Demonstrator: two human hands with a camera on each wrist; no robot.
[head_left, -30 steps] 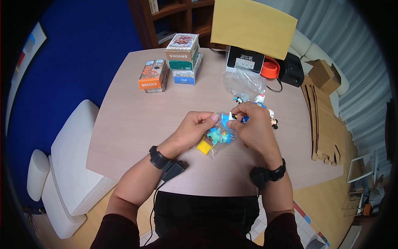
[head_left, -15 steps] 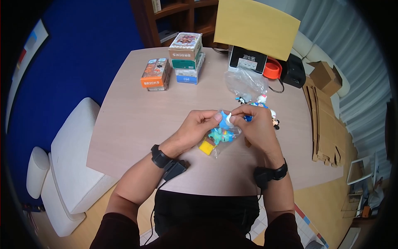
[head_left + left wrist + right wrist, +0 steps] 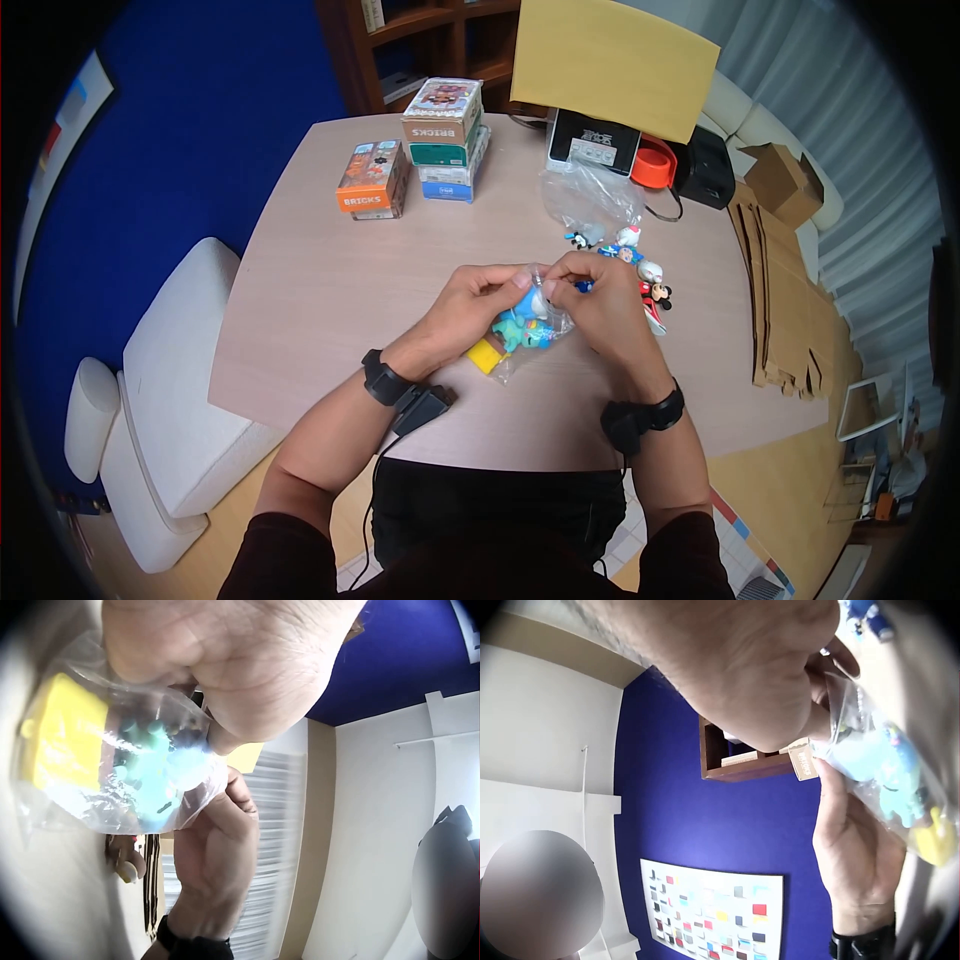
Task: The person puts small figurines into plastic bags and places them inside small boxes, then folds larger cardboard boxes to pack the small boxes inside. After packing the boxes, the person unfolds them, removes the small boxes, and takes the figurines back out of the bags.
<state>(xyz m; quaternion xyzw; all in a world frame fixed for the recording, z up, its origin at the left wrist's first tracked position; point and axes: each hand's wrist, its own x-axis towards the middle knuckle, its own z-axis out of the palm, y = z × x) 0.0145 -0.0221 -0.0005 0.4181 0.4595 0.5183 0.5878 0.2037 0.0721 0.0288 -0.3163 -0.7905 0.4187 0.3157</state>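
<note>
Between both hands hangs a clear plastic bag (image 3: pixel 97 812) with small toy figures inside. Through the film show a teal figure (image 3: pixel 520 334), a light blue piece (image 3: pixel 528 304) and a yellow block (image 3: pixel 486 355) at the bottom. My left hand (image 3: pixel 468 305) pinches the upper edge of the bag between thumb and fingers. On the other side, my right hand (image 3: pixel 603 308) grips the bag's top close to the left fingertips. The right fingertips are partly hidden behind the hand in the right wrist view.
Several toy figures, among them a red and black one (image 3: pixel 657 296), lie just beyond my right hand. Another clear bag (image 3: pixel 590 195) lies behind them. Stacked boxes (image 3: pixel 441 140) and an orange box (image 3: pixel 370 180) stand at the back left; flattened cardboard (image 3: pixel 765 300) is at the right.
The bag has shifted slightly left and its contents have tilted. My right fingers have moved a little along its top, and the light blue piece sits lower between the hands.
</note>
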